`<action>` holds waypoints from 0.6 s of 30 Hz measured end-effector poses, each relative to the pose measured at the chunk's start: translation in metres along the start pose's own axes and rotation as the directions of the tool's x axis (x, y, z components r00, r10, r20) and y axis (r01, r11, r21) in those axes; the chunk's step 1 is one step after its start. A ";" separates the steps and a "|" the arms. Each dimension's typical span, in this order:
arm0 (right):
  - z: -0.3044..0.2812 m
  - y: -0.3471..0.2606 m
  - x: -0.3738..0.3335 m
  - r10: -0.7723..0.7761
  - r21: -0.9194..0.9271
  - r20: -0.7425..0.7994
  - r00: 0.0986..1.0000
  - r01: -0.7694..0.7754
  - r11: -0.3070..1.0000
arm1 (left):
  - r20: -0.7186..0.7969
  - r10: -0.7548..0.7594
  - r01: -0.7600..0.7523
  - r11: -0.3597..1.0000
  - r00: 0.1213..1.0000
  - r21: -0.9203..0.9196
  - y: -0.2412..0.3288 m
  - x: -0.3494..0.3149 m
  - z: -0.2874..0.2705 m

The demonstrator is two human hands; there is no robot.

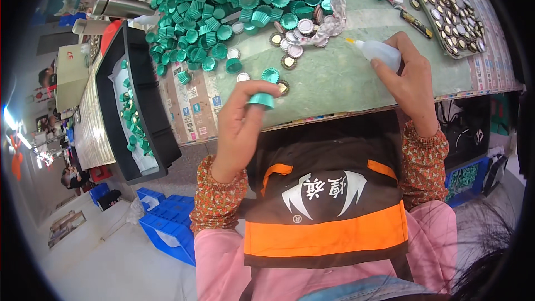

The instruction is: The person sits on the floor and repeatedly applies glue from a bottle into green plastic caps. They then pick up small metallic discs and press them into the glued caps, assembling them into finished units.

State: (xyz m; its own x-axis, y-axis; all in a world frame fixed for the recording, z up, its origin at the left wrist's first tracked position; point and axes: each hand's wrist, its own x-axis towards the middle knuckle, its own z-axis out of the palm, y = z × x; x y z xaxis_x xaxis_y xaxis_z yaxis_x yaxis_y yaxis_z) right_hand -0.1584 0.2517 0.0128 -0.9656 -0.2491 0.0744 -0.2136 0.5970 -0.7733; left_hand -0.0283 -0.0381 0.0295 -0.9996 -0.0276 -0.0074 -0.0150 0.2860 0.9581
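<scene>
Near the table's front edge, my left hand (pixel 238 122) pinches a green fluted cap (pixel 261 101) between thumb and fingers. My right hand (pixel 413 81) is wrapped round a translucent squeeze bottle (pixel 382 53), its yellow nozzle pointing left above the green tabletop. Just past the left fingers lie another green cap (pixel 270 74) and a small dark-rimmed disc (pixel 283 87), partly hidden by them. A big heap of similar green caps (pixel 206 22) covers the far left of the table. Several white and dark-rimmed discs (pixel 294 50) sit at the heap's right edge.
A tray of dark-rimmed discs (pixel 454 53) stands far right, beside a dark, yellow-marked stick-like tool (pixel 416 24). Crumpled clear plastic (pixel 333 22) lies by the heap. At left is a black bin (pixel 161 139) containing green pieces; blue crates (pixel 167 220) sit below on the floor.
</scene>
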 end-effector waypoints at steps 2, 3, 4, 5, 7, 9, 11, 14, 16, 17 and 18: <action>-0.004 0.004 -0.001 -0.003 -0.028 -0.015 1.000 0.003 1.000 | 0.066 0.005 -0.006 1.000 0.998 0.016 0.004 0.006 0.013; -0.007 0.010 -0.001 0.042 0.121 0.012 0.999 -0.043 0.992 | 0.073 0.037 -0.038 0.999 0.997 0.013 0.003 0.012 0.023; -0.010 0.018 -0.001 0.083 0.267 0.047 0.995 -0.092 0.959 | 0.079 0.068 -0.069 0.998 0.995 0.010 0.003 0.017 0.030; -0.012 0.022 -0.001 0.116 0.405 0.088 0.989 -0.142 0.903 | 0.076 0.103 -0.110 0.989 0.992 0.098 0.005 0.021 0.033; -0.016 0.017 -0.001 0.119 0.602 0.188 0.975 -0.210 0.770 | 0.054 0.183 -0.191 0.941 0.982 0.280 0.005 0.033 0.041; -0.013 0.010 0.000 0.099 0.661 0.207 0.973 -0.214 0.719 | 0.052 0.211 -0.214 0.894 0.976 0.394 0.000 0.046 0.046; -0.001 0.003 0.005 0.064 0.617 0.151 0.986 -0.145 0.773 | 0.054 0.181 -0.186 0.868 0.982 0.460 -0.003 0.055 0.049; 0.024 -0.001 0.024 -0.203 0.274 -0.069 0.977 0.214 0.938 | 0.096 0.126 -0.156 0.876 0.987 0.457 -0.003 0.055 0.057; 0.037 -0.008 0.038 -0.320 0.223 -0.059 0.945 0.325 0.919 | 0.129 0.109 -0.155 0.883 0.986 0.443 -0.003 0.053 0.058; 0.040 -0.010 0.042 -0.376 0.194 -0.054 0.925 0.379 0.905 | 0.148 0.102 -0.158 0.887 0.984 0.433 -0.002 0.052 0.059; 0.042 -0.010 0.043 -0.371 0.173 -0.017 0.928 0.368 0.913 | 0.142 0.109 -0.161 0.888 0.984 0.430 0.000 0.050 0.059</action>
State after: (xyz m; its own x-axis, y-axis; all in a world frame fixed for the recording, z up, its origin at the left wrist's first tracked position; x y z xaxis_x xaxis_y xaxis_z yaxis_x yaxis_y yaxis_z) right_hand -0.1915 0.2029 -0.0029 -0.8196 -0.4403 0.3665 -0.5251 0.3214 -0.7880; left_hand -0.0794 0.0169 0.0119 -0.9885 0.1403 0.0566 0.1370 0.6708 0.7289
